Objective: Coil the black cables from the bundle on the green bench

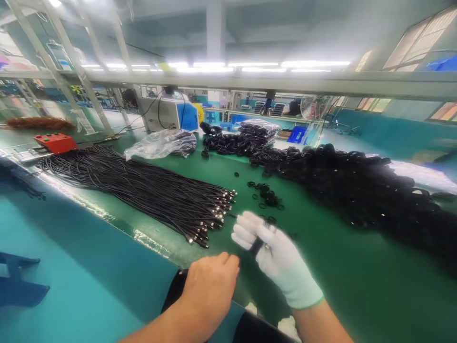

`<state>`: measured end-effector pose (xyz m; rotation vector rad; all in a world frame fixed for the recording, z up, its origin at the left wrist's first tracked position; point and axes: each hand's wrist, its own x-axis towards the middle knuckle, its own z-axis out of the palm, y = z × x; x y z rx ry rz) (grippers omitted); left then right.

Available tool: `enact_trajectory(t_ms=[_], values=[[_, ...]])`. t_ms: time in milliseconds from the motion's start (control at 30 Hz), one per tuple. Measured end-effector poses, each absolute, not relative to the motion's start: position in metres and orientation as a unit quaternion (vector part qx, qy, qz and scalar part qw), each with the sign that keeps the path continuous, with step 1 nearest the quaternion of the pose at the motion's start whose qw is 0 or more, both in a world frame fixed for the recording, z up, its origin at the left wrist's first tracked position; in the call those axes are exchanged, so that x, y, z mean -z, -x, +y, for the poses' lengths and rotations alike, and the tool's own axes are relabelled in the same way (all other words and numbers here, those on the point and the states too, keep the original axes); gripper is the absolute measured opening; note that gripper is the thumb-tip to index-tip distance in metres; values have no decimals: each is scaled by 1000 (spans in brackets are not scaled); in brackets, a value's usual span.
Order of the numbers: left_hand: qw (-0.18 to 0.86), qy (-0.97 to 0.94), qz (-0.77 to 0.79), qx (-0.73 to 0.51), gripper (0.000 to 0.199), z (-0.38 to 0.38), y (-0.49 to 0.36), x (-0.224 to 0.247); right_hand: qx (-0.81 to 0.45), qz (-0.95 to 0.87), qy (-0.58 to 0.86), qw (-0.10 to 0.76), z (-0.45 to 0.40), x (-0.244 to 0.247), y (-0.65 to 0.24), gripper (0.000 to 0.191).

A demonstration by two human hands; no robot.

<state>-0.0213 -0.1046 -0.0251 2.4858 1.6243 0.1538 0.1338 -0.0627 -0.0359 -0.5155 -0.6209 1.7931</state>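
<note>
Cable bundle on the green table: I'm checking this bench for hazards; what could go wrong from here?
The cable bundle lies close to the near edge of the table, so a tug might drag some off. Loose black rings lie near the gloved right hand and could get scattered.

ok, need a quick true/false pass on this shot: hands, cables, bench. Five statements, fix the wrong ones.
1. The right hand wears a white glove. True.
2. The left hand is gloved too. False: the left hand is bare.
3. The long black cables lie right of the large black pile. False: the cables lie left of the pile.
4. A clear plastic bag lies beyond the cables. True.
5. The box near the cables' far-left end is yellow. False: the box is red.
</note>
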Motion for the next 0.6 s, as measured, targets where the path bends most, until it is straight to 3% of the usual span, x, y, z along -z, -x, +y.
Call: enact_trajectory(t_ms=[133, 267, 500, 600], values=[[-22, -892, 435, -116, 18, -89, 23, 16, -744, -311, 299, 511, -65, 35, -130, 33], [-82, -945, 289, -132, 17, -59, 38, -5, -779, -382, 243, 434, -70, 39, -129, 9], [81, -965, 227, -105, 11, -19, 47, -19, -888, -289, 140, 330, -77, 45, -121, 30], [97, -960, 215, -152, 7, -15, 49, -11, -898, -252, 144, 332, -76, 45, -117, 21]])
